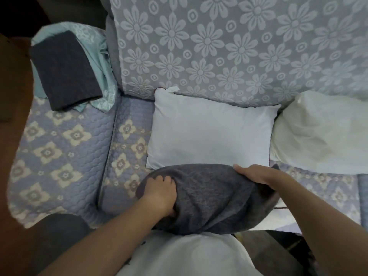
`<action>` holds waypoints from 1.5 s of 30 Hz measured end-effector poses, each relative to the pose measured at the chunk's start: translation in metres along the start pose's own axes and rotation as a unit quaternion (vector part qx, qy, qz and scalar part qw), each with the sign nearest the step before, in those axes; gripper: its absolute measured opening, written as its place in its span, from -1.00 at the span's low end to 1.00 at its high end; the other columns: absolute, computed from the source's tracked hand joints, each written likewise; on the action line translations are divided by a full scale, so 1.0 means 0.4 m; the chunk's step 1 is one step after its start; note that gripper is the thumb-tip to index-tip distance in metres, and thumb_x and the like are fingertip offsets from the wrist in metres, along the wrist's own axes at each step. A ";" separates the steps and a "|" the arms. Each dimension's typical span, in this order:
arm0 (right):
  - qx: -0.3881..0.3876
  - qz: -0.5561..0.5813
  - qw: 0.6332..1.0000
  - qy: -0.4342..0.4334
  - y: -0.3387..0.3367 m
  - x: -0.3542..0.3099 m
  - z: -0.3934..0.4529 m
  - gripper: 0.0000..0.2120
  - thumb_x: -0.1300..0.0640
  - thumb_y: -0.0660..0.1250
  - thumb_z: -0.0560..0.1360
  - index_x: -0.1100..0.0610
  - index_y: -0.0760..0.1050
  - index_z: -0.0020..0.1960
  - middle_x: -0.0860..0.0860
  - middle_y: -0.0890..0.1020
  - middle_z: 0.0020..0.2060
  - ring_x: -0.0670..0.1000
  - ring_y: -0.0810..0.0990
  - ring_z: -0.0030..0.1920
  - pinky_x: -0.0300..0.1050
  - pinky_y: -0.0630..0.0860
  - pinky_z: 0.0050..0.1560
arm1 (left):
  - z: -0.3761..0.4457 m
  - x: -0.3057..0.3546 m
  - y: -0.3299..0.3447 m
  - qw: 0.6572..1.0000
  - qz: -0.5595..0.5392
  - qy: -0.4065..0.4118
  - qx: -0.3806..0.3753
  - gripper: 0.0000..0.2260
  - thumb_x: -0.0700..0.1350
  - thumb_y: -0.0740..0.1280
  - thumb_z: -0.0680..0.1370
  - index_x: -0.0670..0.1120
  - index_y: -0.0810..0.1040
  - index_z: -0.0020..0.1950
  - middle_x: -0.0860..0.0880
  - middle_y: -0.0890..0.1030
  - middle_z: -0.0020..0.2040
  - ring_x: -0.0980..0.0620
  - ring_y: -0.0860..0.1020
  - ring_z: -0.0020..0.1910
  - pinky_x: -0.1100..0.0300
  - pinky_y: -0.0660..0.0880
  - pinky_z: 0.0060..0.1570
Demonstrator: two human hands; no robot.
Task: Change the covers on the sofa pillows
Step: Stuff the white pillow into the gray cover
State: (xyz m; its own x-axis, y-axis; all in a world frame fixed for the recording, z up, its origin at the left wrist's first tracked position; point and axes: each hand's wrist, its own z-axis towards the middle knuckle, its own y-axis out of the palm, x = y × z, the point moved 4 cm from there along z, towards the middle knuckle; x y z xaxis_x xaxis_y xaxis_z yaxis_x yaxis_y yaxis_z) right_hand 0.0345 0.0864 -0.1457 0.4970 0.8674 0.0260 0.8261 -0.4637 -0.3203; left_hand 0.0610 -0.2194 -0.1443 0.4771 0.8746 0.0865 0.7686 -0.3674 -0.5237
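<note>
Item: grey pillow cover (215,196), textured knit, bulging as though filled, lying across the sofa's front edge against the person's lap. Left hand (159,194), fingers curled, bunches a fold of its left side; right hand (256,174), fingers fairly straight, lies over the upper right edge, thumb hidden. Whether a pillow is fully inside cannot be told

Step, as judged: dressing a pillow in the grey cover, working the fabric over the filling. Next move likely calls for tugging the cover square, seating the corners and closing the opening, whose position is not visible

Just beyond the fingertips: bare white pillow (209,130), flat on the seat, uncovered. Right of the right hand's fingers: cream pillow (322,134), also bare, touching the white one

Well left of the left hand's fingers: folded grey cover (65,68) on the armrest, atop crumpled teal fabric (103,64)

Beneath and behind all: sofa (59,148) under a quilted lilac throw; flower-patterned backrest (229,46)
</note>
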 end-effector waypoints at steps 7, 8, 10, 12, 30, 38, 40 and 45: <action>-0.115 0.167 0.979 -0.037 -0.002 0.048 -0.119 -0.27 -0.55 0.19 0.38 0.02 0.68 0.14 -0.04 0.67 0.15 0.01 0.63 0.17 0.06 0.48 0.32 | 0.025 -0.036 0.039 0.996 -0.010 -0.059 0.069 -0.20 0.00 0.32 0.59 -0.01 -0.13 0.65 -0.20 0.28 0.41 -0.26 0.45 0.27 -0.09 0.53 0.13; -0.121 0.235 0.963 -0.043 0.010 0.046 -0.137 -0.34 -0.48 0.20 0.46 0.05 0.67 0.14 -0.02 0.68 0.14 0.01 0.64 0.16 0.06 0.51 0.30 | 0.027 -0.060 0.039 0.995 -0.027 -0.052 0.082 -0.22 -0.02 0.30 0.59 0.03 -0.12 0.65 -0.20 0.31 0.40 -0.26 0.48 0.25 -0.09 0.52 0.13; -0.061 0.310 0.948 -0.034 0.034 0.047 -0.158 -0.43 -0.35 0.20 0.56 0.11 0.67 0.13 0.04 0.70 0.10 0.04 0.68 0.09 0.05 0.55 0.25 | 0.026 -0.107 0.038 0.986 -0.093 -0.036 0.132 -0.33 -0.08 0.23 0.60 0.03 -0.02 0.64 -0.21 0.40 0.37 -0.25 0.54 0.19 -0.08 0.53 0.12; 0.035 0.281 0.959 -0.033 0.062 0.036 -0.165 -0.59 -0.14 0.22 0.64 0.15 0.67 0.10 0.08 0.70 0.05 0.06 0.68 0.02 0.01 0.57 0.18 | 0.018 -0.146 0.048 0.959 -0.209 -0.033 0.186 -0.45 -0.17 0.22 0.56 -0.02 0.17 0.54 -0.19 0.53 0.19 -0.23 0.58 0.05 -0.05 0.54 0.00; 0.117 0.555 0.811 -0.143 0.270 -0.157 -0.210 -0.83 0.16 0.39 0.46 0.17 0.58 0.04 0.14 0.70 -0.04 0.16 0.68 0.03 0.15 0.63 0.05 | -0.062 -0.158 0.239 0.926 -0.296 -0.113 0.208 -0.48 0.24 0.17 0.52 -0.17 0.48 0.21 -0.19 0.59 0.08 -0.21 0.55 0.06 -0.02 0.52 -0.08; 0.246 0.644 0.724 -0.032 0.105 0.168 -0.145 -0.92 0.28 0.34 0.59 0.25 0.58 0.05 0.21 0.66 0.01 0.13 0.62 -0.06 0.08 0.60 -0.03 | -0.157 -0.347 0.118 0.879 -0.397 0.037 0.262 -0.87 -0.09 0.45 0.55 0.01 0.52 0.01 0.09 0.64 -0.12 0.10 0.61 -0.11 0.11 0.49 -0.13; 0.246 0.632 0.733 -0.052 0.104 0.193 -0.133 -0.88 0.27 0.33 0.60 0.25 0.60 0.10 0.16 0.68 -0.01 0.12 0.64 -0.06 0.01 0.58 -0.07 | -0.186 -0.429 0.113 0.880 -0.393 0.014 0.268 -0.81 -0.17 0.48 0.53 0.07 0.56 0.03 0.13 0.65 -0.11 0.19 0.60 -0.09 0.25 0.50 -0.09; 0.266 0.375 0.883 -0.091 0.172 0.078 -0.112 -0.89 0.14 0.38 0.57 0.12 0.61 -0.13 0.09 0.67 -0.21 0.13 0.63 -0.13 0.03 0.53 -0.05 | -0.177 -0.511 0.149 0.929 -0.318 -0.108 0.158 -0.76 -0.06 0.48 0.53 0.17 0.52 0.11 0.00 0.66 0.05 -0.09 0.61 0.08 0.13 0.45 -0.05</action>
State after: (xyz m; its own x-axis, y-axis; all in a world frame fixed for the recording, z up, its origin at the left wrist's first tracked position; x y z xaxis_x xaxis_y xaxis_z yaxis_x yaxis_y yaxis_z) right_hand 0.1187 0.0737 -0.1243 0.7612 0.3885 -0.5193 0.0165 -0.8120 -0.5834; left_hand 0.0395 -0.4423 -0.1332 -0.1525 0.9386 0.3094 0.6867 0.3258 -0.6498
